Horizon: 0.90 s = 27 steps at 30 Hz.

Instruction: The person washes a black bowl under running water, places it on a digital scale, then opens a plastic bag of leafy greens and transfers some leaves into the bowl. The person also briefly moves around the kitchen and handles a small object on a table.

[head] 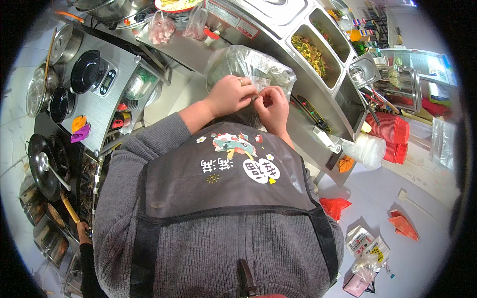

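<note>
A clear plastic bag (pixel 274 69) with food containers or wrapped goods inside lies before me at the counter's edge; what exactly it holds is hard to tell. My left hand (pixel 233 95), with a ring on one finger, pinches the gathered plastic at the near side of the bag. Beside it, my right hand (pixel 274 106) pinches the same gathered part, thumb and forefinger together. The fingertips of both hands nearly meet, and the pinched spot is partly hidden by them.
Steel food pans (pixel 315 56) line the counter beyond. Left stands a steel table (pixel 93 123) with a kitchen scale (pixel 108 82) and black bowls (pixel 85 71). Red containers (pixel 387 128) are stacked at right. A co-worker's hand (pixel 82 228) is at a wok handle, lower left.
</note>
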Tool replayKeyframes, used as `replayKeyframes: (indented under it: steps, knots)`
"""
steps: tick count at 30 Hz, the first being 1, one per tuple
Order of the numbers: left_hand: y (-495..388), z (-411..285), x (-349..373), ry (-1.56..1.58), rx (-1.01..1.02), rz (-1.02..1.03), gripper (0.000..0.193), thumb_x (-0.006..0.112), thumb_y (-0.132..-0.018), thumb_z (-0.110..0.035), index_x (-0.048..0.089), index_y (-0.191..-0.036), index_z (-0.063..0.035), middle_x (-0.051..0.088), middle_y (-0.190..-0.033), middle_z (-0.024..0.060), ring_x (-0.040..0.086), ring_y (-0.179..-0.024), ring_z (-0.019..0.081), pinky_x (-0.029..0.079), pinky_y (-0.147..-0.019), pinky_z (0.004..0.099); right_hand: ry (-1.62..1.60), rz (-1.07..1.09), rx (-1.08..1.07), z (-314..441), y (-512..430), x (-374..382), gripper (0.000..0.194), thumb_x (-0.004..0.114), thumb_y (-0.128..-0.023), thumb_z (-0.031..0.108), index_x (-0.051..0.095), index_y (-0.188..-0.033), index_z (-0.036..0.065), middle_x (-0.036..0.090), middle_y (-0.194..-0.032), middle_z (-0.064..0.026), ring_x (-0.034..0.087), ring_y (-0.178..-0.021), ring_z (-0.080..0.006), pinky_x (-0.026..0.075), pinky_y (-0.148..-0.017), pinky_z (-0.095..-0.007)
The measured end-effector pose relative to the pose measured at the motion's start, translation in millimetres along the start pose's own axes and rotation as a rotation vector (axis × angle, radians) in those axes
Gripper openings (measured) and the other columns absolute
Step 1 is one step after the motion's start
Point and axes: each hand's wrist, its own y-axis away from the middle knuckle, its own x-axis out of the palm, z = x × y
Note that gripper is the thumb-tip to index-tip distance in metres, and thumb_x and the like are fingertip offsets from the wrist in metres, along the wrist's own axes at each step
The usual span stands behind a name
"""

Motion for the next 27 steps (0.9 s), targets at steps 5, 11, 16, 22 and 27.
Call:
replayKeyframes:
  steps: [5,11,16,22,27]
  knots:
    - [-1.6,-2.7,-2.9,-0.086,0.029,0.019,0.011,0.068,-0.078,-0.018,0.066,-0.087,-0.0125,0.062,-0.088,0.0015,0.063,-0.08,0.0239,0.05,-0.07,0.0376,-0.016,0.037,-0.004,-1.2,-1.9,-1.7,0.009,0.066,-0.077,0.005,0.06,-0.078,0.0,0.059,-0.083,-0.0065,0.058,-0.065,-0.0132,0.048,-0.06,-0.0259]
    - [-10.5,-1.4,0.8,-0.24,0.093,0.062,0.01,0.067,-0.079,-0.02,0.063,-0.081,-0.011,0.06,-0.084,0.0027,0.064,-0.079,0.0241,0.053,-0.062,0.0361,-0.04,0.058,0.017,-1.8,-2.3,-2.9,0.008,0.066,-0.077,0.004,0.06,-0.079,-0.001,0.058,-0.083,-0.0053,0.056,-0.065,-0.0111,0.047,-0.06,-0.0241]
    - [-14.5,6.1,0.8,-0.241,0.135,0.055,0.01,0.067,-0.08,-0.02,0.062,-0.082,-0.0112,0.06,-0.083,0.0032,0.064,-0.079,0.0238,0.053,-0.061,0.036,-0.039,0.033,0.023,-2.9,-2.4,-0.7,0.007,0.066,-0.077,0.003,0.06,-0.079,-0.001,0.058,-0.083,-0.0051,0.056,-0.064,-0.0105,0.046,-0.058,-0.0236]
    - [-8.3,6.8,1.8,-0.186,0.087,-0.018,0.011,0.068,-0.079,-0.019,0.064,-0.087,-0.0117,0.062,-0.086,0.0028,0.064,-0.079,0.024,0.053,-0.065,0.0352,0.008,-0.017,0.022,-0.2,-3.5,1.3,0.01,0.068,-0.074,0.007,0.06,-0.077,0.001,0.059,-0.082,-0.0079,0.059,-0.062,-0.0172,0.049,-0.058,-0.0295]
    - [-4.3,2.2,-0.7,-0.124,0.026,-0.017,0.01,0.069,-0.08,-0.018,0.066,-0.088,-0.0119,0.063,-0.086,0.0029,0.064,-0.079,0.0244,0.053,-0.066,0.0358,0.134,-0.064,-0.085,5.8,-3.5,1.3,0.01,0.068,-0.074,0.007,0.06,-0.078,0.001,0.059,-0.093,-0.0093,0.06,-0.063,-0.0185,0.051,-0.058,-0.031]
